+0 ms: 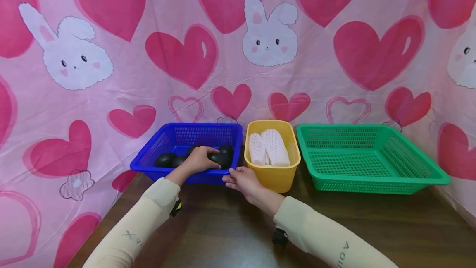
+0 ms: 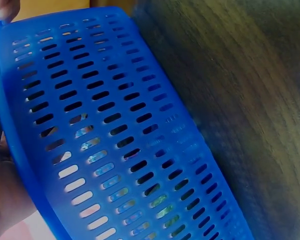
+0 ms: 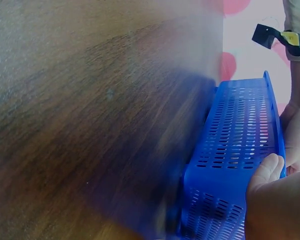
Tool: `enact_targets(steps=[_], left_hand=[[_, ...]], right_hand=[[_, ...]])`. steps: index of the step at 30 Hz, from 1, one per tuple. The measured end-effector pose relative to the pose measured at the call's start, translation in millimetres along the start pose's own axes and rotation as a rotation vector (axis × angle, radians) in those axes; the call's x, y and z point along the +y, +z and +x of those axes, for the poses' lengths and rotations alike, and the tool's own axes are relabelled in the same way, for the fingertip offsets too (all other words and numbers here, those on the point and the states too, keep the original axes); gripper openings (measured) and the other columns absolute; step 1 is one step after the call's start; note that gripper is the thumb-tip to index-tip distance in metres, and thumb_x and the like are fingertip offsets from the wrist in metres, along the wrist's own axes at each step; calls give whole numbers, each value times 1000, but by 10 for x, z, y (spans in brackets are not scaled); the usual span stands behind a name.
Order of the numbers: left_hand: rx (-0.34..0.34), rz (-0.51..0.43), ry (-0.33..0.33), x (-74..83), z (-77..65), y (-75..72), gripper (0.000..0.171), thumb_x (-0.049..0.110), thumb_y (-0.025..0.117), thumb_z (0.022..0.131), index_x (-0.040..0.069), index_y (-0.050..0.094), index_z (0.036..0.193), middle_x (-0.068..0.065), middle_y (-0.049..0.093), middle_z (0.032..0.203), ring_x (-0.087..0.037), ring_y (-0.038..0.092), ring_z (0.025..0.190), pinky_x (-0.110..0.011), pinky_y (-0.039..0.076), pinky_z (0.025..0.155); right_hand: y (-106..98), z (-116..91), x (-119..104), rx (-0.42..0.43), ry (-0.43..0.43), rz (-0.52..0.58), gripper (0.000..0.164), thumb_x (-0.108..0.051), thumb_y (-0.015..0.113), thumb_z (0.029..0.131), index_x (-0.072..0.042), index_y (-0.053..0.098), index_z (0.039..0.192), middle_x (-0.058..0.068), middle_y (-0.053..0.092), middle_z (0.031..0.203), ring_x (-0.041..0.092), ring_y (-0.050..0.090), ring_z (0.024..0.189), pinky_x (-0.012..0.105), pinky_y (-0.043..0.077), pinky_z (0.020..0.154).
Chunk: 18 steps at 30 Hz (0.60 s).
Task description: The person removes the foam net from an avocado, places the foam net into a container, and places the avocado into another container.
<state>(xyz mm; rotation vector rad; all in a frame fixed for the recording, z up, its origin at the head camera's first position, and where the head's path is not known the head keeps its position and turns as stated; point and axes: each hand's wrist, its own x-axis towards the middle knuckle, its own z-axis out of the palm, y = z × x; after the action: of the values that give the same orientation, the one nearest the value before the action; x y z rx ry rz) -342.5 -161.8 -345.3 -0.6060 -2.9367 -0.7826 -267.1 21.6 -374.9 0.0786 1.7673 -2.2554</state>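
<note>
A dark avocado [image 1: 220,159] is gripped by the left hand [image 1: 198,159] inside the blue basket [image 1: 174,135], near the basket's front right corner; the fingers are curled over the top of the fruit. Further dark avocados [image 1: 165,160] lie to the left of it on the basket floor, and another [image 1: 227,149] sits just behind it against the right wall. The right hand [image 1: 243,180] is laid against the front rim of the blue basket at that same corner, its fingers fairly straight and touching the plastic, nothing being pinched. In the right wrist view a thumb tip [image 3: 268,167] is seen resting on the slotted blue wall [image 3: 235,145]; in the left wrist view the same slotted wall [image 2: 109,130] fills the frame above the dark wooden desk [image 2: 250,90].

A yellow tub [image 1: 273,177] stands just beside the blue basket and holds white foam net sleeves [image 1: 275,147]. A green basket [image 1: 368,156] is set to the right of it. A pink cloth with hearts and rabbits [image 1: 269,32] hangs behind.
</note>
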Motion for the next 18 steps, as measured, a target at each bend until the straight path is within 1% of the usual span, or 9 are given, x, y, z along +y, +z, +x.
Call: enact_targets(steps=[4,8,11,14,18], left_hand=[[-14,12,3,-8,17,13,54,25,86,73,4,69,120,-14,67,118,-33,58,115,-46,44,97],[-27,22,6,-12,36,14,52,24,86,72,5,70,118,-13,67,118,-33,58,114,-46,44,97],[-33,30,21,-15,40,7,51,23,87,72,4,70,117,-14,67,116,-33,59,113,-46,45,96],[-40,47,33,-28,55,13,49,22,87,71,4,71,114,-14,68,114,-33,60,111,-46,46,95],[-68,65,14,-45,80,24,47,22,86,72,6,72,114,-13,68,114,-32,60,111,-45,46,95]], right_hand=[[2,-4,0,2,-7,-8,27,-11,50,102,10,49,119,17,70,97,23,69,89,35,54,83],[2,19,18,8,-15,-4,23,-9,50,102,9,50,115,16,70,95,22,70,85,34,54,81],[3,32,29,8,-19,4,19,-7,51,101,8,50,112,16,70,93,20,69,83,34,55,80],[2,33,31,6,-20,1,19,-7,51,101,8,50,112,16,69,94,20,69,83,34,55,80],[1,25,27,5,-17,-10,20,-8,51,101,8,50,113,18,69,97,21,69,84,34,55,80]])
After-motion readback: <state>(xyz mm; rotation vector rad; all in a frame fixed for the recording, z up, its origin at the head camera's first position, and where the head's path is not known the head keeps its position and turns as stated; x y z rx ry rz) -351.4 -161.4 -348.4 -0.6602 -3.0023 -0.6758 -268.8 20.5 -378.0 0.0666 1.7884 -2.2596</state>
